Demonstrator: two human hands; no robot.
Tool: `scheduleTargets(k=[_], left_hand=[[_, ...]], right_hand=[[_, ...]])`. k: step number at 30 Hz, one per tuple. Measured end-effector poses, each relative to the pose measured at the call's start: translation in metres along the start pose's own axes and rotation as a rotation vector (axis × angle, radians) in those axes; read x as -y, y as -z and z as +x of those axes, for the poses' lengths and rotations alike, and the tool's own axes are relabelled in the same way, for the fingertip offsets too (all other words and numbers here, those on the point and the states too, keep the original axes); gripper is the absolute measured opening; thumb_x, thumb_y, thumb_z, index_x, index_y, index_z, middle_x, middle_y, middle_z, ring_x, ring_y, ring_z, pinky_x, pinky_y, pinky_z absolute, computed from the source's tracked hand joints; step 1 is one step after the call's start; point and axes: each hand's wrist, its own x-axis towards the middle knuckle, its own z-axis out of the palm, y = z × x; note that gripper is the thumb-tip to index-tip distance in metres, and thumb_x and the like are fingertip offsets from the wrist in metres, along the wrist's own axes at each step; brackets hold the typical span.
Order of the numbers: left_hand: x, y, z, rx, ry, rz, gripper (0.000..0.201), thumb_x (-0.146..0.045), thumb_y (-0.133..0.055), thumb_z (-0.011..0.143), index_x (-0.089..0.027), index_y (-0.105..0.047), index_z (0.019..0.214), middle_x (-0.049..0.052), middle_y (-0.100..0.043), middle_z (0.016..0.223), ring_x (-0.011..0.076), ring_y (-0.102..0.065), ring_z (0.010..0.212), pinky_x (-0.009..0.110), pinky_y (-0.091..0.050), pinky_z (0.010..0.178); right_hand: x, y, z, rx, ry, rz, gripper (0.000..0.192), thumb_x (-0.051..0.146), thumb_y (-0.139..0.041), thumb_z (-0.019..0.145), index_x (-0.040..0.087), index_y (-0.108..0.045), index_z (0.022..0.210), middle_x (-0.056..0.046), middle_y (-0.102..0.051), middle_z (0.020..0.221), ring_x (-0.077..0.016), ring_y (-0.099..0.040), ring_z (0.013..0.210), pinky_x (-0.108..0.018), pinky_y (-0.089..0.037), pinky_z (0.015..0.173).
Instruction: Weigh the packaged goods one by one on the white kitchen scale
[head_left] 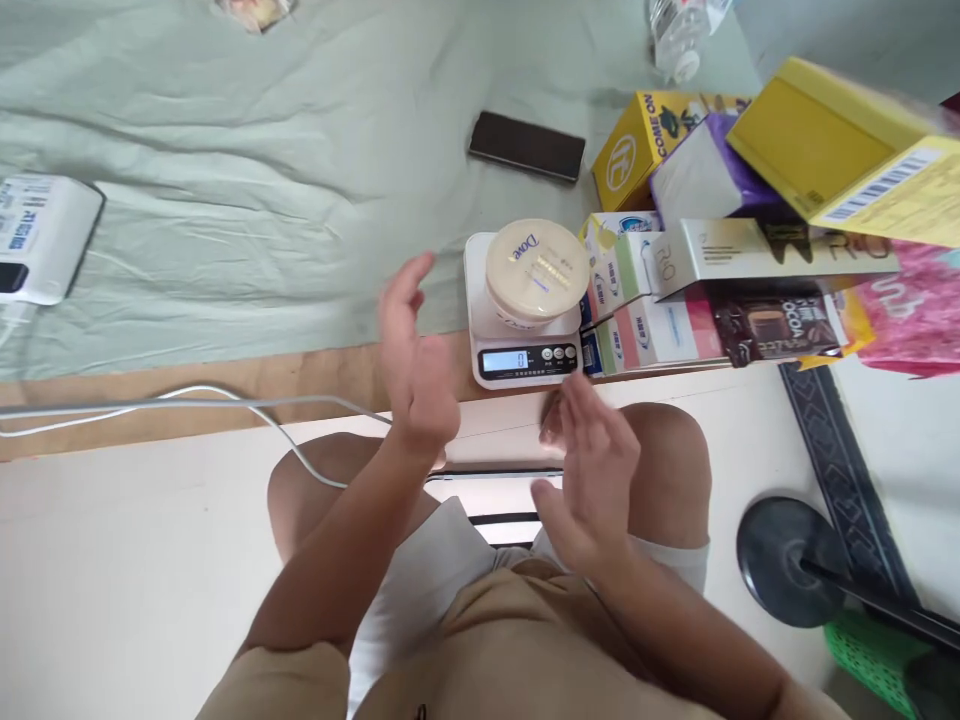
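Both empty grips, left hand (415,352) and right hand (592,470), hover spread, motion-blurred, near scale (525,345) bearing jar (536,272).

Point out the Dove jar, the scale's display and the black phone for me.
Dove jar (536,268), head view, on its lid.
Scale display (506,360), head view, on the lit screen.
Black phone (526,146), head view, middle of its dark face.

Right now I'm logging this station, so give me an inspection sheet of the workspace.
Surface: green sheet over a wooden edge.
Job's things: cream Dove jar sits on the white scale.
Clutter: stacked boxes, black phone, clear bottle.
Hands: left hand and right hand open, holding nothing, apart from the scale.
Cables: white cable across the edge.
Surroundings: white device, black round base.
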Motion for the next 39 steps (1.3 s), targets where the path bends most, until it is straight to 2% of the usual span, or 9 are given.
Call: scheduleTargets(k=[3,7,13,17,22,27,31,33,39], left_hand=[[0.003,0.009,-0.009,-0.023,-0.140,0.018,0.036,-0.055,-0.054,0.102,-0.029,-0.069,0.120,0.007,-0.070,0.111,0.0247,-0.068,0.108,0.044,-0.054,0.096],[-0.006,0.007,-0.015,0.149,-0.122,0.053,0.022,-0.043,-0.061,0.097,-0.023,-0.067,0.100,0.006,-0.068,0.091,0.0201,-0.065,0.084,0.037,-0.054,0.075],[-0.020,-0.002,-0.015,0.243,0.014,0.090,0.046,-0.015,-0.057,0.096,-0.019,-0.026,0.062,-0.006,-0.024,0.054,0.0064,-0.022,0.048,0.027,-0.021,0.046],[-0.022,-0.003,-0.017,0.259,0.054,0.088,0.057,-0.011,-0.062,0.093,-0.017,-0.017,0.059,-0.006,-0.015,0.051,0.0048,-0.014,0.047,0.029,-0.014,0.046],[-0.022,-0.004,-0.016,0.197,0.102,0.078,0.055,-0.035,-0.051,0.108,-0.018,-0.029,0.061,-0.005,-0.026,0.052,0.0068,-0.024,0.047,0.027,-0.021,0.046],[-0.017,-0.004,-0.011,0.153,0.128,0.098,0.028,-0.032,-0.042,0.109,-0.022,-0.057,0.088,-0.002,-0.049,0.065,0.0102,-0.043,0.053,0.027,-0.034,0.050],[-0.015,0.001,0.000,0.117,0.096,0.118,0.017,-0.012,-0.051,0.091,-0.022,-0.054,0.076,0.001,-0.054,0.072,0.0142,-0.051,0.068,0.029,-0.043,0.066],[-0.016,0.002,0.004,0.109,0.105,0.112,0.018,-0.009,-0.050,0.082,-0.021,-0.051,0.070,0.000,-0.053,0.068,0.0145,-0.050,0.067,0.029,-0.041,0.065],[-0.023,0.007,0.009,0.065,0.154,0.138,0.020,-0.011,-0.044,0.086,-0.023,-0.057,0.077,0.000,-0.060,0.071,0.0169,-0.057,0.073,0.032,-0.043,0.074]], right_hand=[[-0.013,0.008,-0.028,-0.097,0.077,0.184,0.060,0.022,-0.058,0.094,0.033,-0.046,0.152,-0.011,-0.055,0.144,-0.0221,-0.060,0.136,-0.046,-0.060,0.112],[-0.028,0.009,-0.016,-0.174,0.074,0.247,0.046,0.031,-0.061,0.094,0.031,-0.054,0.140,-0.010,-0.061,0.119,-0.0223,-0.064,0.112,-0.042,-0.062,0.091],[-0.029,0.003,0.000,-0.158,-0.060,0.332,0.015,0.039,-0.062,0.098,0.024,-0.059,0.099,-0.003,-0.059,0.088,-0.0165,-0.063,0.084,-0.034,-0.058,0.075],[-0.031,-0.005,0.000,-0.112,-0.179,0.379,0.048,0.046,-0.051,0.105,0.020,-0.039,0.066,0.001,-0.043,0.061,-0.0130,-0.054,0.062,-0.029,-0.049,0.059],[-0.039,-0.015,-0.008,-0.070,-0.336,0.374,0.045,0.055,-0.037,0.110,0.022,-0.048,0.081,0.008,-0.035,0.051,-0.0086,-0.042,0.042,-0.023,-0.037,0.045],[-0.029,-0.012,-0.011,0.020,-0.339,0.313,0.029,0.046,-0.037,0.110,0.022,-0.053,0.104,0.003,-0.061,0.071,-0.0093,-0.062,0.055,-0.026,-0.056,0.060],[0.012,0.011,0.017,0.162,-0.197,0.229,0.010,0.024,-0.052,0.096,0.024,-0.060,0.104,-0.004,-0.071,0.098,-0.0168,-0.075,0.091,-0.038,-0.065,0.087],[0.041,0.025,0.047,0.231,-0.112,0.124,0.026,0.014,-0.059,0.084,0.026,-0.065,0.107,-0.005,-0.071,0.111,-0.0213,-0.072,0.110,-0.045,-0.060,0.104],[0.087,0.028,0.166,0.511,0.153,-0.825,0.054,0.025,-0.068,0.082,0.020,-0.063,0.135,-0.015,-0.056,0.146,-0.0394,-0.053,0.141,-0.059,-0.040,0.126]])
